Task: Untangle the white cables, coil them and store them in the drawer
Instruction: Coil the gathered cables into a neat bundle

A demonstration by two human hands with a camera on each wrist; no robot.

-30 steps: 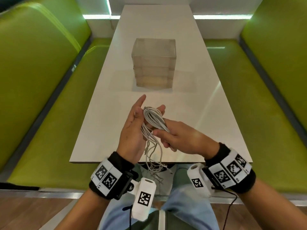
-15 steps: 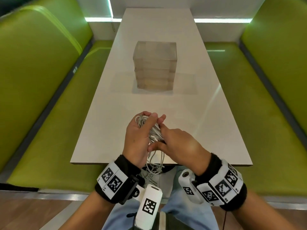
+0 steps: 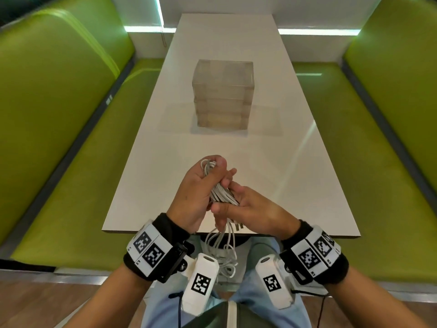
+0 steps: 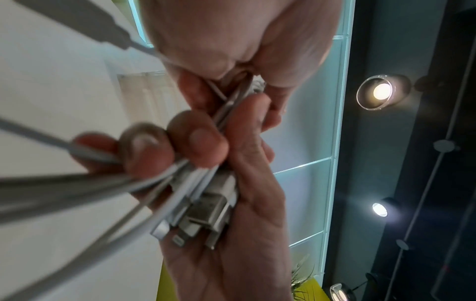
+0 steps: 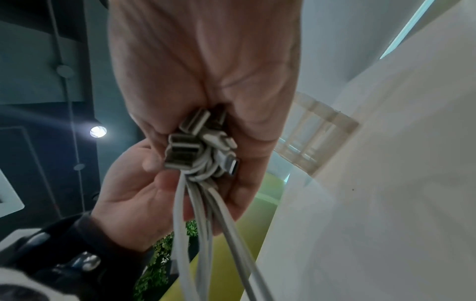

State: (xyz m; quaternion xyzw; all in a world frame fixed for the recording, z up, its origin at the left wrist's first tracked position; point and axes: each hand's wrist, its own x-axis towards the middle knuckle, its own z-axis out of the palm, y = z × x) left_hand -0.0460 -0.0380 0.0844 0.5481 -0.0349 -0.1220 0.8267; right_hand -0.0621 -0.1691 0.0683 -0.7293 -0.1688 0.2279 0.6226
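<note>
Both forearms reach forward from the bottom of the head view and converge, each wrist wrapped in a black band. The left hand [image 3: 194,197] is raised with its back turned to the left, fingers curled over the top and thumb closed in, gripping the white cables [image 3: 221,194]. The right hand [image 3: 255,213] sits just beside it and slightly lower, back upward, the two hands touching at the fingers. In the left wrist view, the right hand's fingers [image 4: 203,140] are curled round the strands, thumb alongside. In the right wrist view, the right palm [image 5: 206,71] closes over the bundled cable ends, with the left hand's heel and thumb below it.
</note>
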